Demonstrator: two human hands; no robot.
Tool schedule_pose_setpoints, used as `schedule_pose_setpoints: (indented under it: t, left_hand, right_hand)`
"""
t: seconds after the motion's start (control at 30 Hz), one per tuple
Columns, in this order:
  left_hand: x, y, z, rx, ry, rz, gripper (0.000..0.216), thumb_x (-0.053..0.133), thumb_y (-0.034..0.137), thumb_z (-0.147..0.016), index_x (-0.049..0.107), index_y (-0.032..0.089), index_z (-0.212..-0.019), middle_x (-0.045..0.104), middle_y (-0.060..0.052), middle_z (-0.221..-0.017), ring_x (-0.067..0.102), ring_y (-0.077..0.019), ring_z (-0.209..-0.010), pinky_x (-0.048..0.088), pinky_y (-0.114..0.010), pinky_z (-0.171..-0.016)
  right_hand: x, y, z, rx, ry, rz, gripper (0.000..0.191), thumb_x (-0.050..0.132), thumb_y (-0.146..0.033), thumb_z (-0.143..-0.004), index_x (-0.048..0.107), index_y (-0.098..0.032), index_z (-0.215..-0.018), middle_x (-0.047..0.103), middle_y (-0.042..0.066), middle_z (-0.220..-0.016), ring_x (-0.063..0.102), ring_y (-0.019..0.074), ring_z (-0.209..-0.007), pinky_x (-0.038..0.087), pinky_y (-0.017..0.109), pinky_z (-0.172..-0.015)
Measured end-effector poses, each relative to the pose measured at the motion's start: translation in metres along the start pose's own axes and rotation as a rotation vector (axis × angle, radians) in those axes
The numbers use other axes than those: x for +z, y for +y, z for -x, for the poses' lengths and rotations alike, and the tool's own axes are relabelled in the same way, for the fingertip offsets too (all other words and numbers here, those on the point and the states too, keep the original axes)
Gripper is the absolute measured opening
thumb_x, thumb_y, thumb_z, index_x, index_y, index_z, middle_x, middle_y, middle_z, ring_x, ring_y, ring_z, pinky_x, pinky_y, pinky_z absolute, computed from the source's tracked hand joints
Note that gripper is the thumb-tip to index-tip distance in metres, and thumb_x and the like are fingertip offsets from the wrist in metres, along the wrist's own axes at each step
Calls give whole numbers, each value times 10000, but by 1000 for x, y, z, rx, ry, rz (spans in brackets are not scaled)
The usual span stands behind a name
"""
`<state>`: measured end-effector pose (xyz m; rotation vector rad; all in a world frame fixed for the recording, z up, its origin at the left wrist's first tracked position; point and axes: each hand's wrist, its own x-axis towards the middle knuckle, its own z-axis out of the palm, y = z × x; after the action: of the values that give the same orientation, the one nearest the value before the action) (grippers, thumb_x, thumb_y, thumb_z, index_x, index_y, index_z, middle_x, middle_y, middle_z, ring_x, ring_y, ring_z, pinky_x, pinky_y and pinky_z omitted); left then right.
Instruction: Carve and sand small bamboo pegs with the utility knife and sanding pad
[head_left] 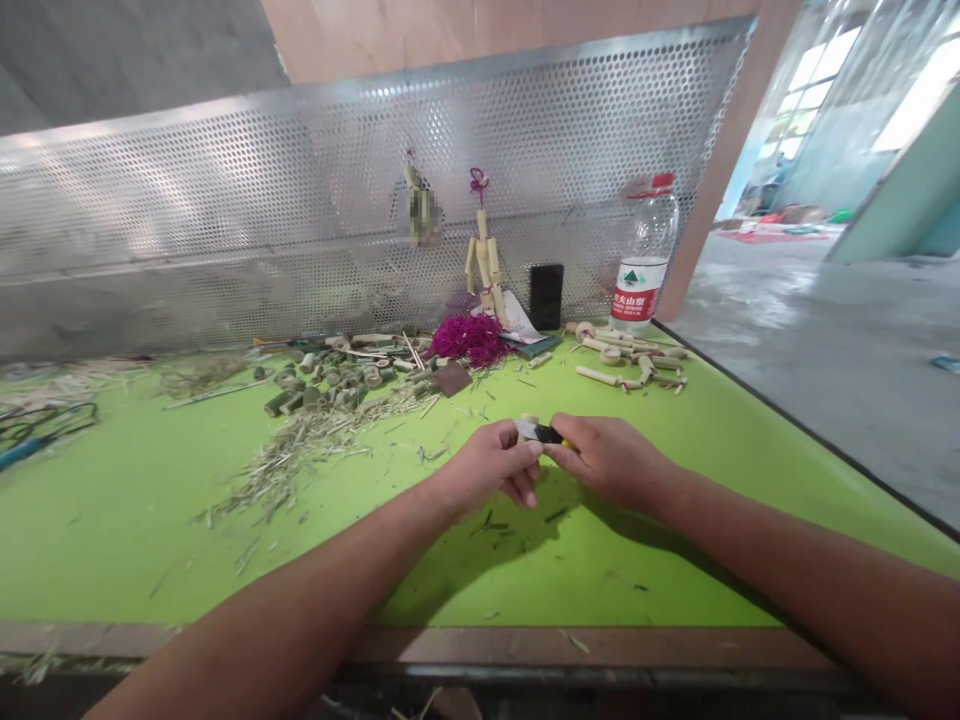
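The green mat (187, 545) spans the lower frame. At centre, the right hand (611, 455) grips a knife (546, 434); the left hand (495, 460) seems to pinch 1 pale piece (529, 418) against it. Short, controlled strokes suit best.

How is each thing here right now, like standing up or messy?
Knife: blade out.
Right hand: closed on knife.
Left hand: curled, grip unclear.
Bottle: upright, cap on.
Phone: standing upright, dark.
Doll: upright.
Purple strands: heaped, tangled.
Bamboo pieces: loosely piled.
Shavings: scattered.
Pale sticks: lying down.
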<state>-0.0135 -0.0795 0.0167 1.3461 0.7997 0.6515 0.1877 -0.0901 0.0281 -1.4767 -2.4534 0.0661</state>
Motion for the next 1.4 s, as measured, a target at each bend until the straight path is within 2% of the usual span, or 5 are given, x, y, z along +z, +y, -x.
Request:
schedule_pose_setpoints:
  t: [0.23, 0.47, 0.77, 1.07, 1.4]
  left_hand:
    - [0, 9, 3, -16, -43, 32, 286, 627, 393, -860, 470, 154, -860, 604, 3, -709, 611, -101, -467, 501, -217, -464]
    - [5, 14, 15, -23, -157, 20, 306, 678, 368, -822, 501, 145, -936, 603, 1, -713, 628, -115, -497, 539, -238, -484]
    - [1, 5, 3, 78, 6, -40, 315, 591, 448, -878, 428, 182, -922, 532, 54, -653, 565, -97, -400, 460, -200, -379]
    - [4, 3, 3, 80, -186, 169, 257, 556, 386, -912, 432, 173, -986, 563, 0, -835, 695, -149, -655, 570, -266, -580]
    - [1, 5, 5, 65, -126, 45, 268, 553, 400, -902, 428, 163, -906, 548, 16, -754, 593, -90, -474, 482, -210, -448]
  right_hand:
    - [-1, 12, -4, -18, 31, 35, 403, 367, -531, -964, 556, -189, -865, 589, 39, -692, 437, 150, -557, 187, 273, -523]
    - [-15, 72, -10, 338, 308, -51, 364, 379, -484, -945, 546, -185, -821, 530, 26, -648, 446, 155, -578, 247, 265, -533]
    - [-1, -7, -2, -15, 31, -76, 383, 373, -512, -971, 517, -187, -830, 561, 17, -678, 453, 136, -573, 196, 256, -529]
    - [-3, 3, 2, 32, 28, -78, 357, 369, -486, -977, 516, -186, -851, 576, 24, -696, 443, 136, -569, 203, 254, -527]
    - [0, 0, 1, 7, 31, -47, 392, 362, -519, -973, 537, -189, -854, 576, 25, -680, 441, 139, -552, 207, 262, -526]
